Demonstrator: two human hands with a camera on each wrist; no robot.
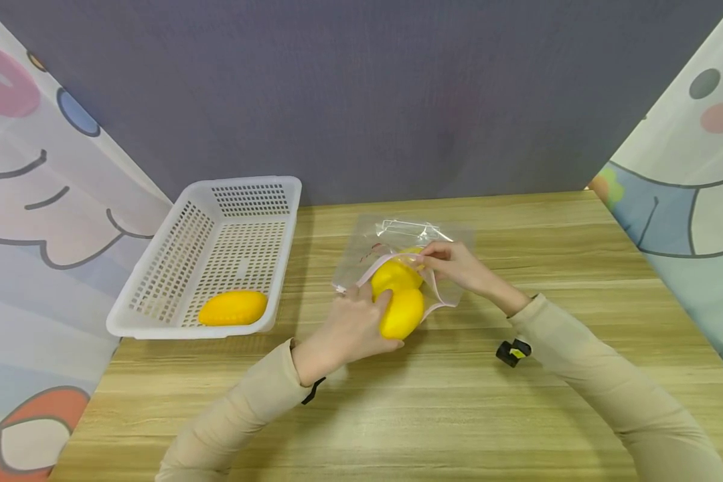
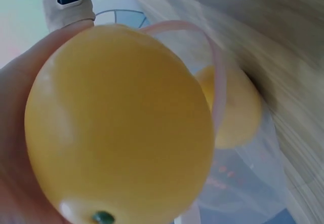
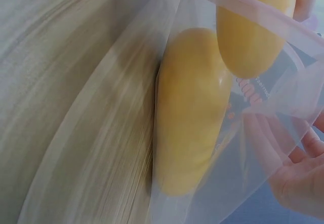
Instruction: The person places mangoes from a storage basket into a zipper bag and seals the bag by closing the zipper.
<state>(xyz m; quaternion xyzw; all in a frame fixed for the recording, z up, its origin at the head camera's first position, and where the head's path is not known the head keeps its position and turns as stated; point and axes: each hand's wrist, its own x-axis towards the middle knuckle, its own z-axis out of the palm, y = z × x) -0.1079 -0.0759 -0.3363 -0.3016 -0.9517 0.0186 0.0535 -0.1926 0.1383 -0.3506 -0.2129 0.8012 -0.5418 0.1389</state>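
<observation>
My left hand (image 1: 355, 325) grips a smooth yellow mango (image 1: 402, 314) at the mouth of a clear zip bag (image 1: 361, 251) with a pink rim. In the left wrist view, that mango (image 2: 119, 122) fills much of the picture and shows a green stem dot. My right hand (image 1: 458, 268) pinches the bag's edge on the right, and the mouth gapes. Another mango (image 3: 192, 117) lies inside the bag in the right wrist view. There the held mango's end (image 3: 253, 36) reaches past the pink rim.
A white slotted plastic basket (image 1: 187, 333) stands on the left of the wooden table (image 1: 428, 422), with one yellow mango (image 1: 233, 308) in its near corner. A grey panel (image 1: 361, 100) closes off the back. Printed curtains (image 1: 699, 201) hang at both sides.
</observation>
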